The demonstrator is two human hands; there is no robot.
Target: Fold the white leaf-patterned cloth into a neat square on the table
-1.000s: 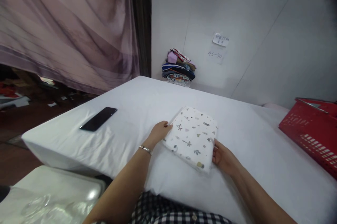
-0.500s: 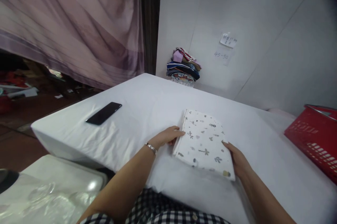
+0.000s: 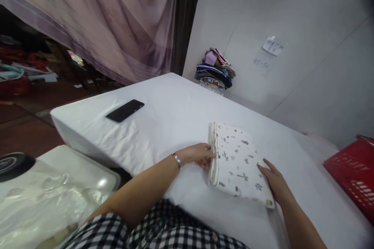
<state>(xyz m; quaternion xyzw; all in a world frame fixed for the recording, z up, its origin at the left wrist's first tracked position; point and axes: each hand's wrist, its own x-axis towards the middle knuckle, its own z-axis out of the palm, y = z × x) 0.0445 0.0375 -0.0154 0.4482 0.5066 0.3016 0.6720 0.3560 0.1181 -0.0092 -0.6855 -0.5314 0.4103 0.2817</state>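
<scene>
A folded white cloth printed with small plants and leaves lies on the white-covered table. My left hand is closed on its left edge, where the stacked folds show, with the thumb on top and fingers partly under. At the right edge, my right hand grips the cloth with fingertips on its upper face; the underside of that grip is hidden. Below the cloth's near edge is a pale, smooth surface, and I cannot tell whether it is plastic film or table cover.
A black phone lies on the table's left part. Against the wall stands a pile of folded clothes. A red basket is at the right. Clear plastic bags and a black round object lie on a white surface at lower left.
The view has turned, so most things appear shifted to the right. The cloth's left edge now faces me more and its layers show. Both hands keep hold of it.
</scene>
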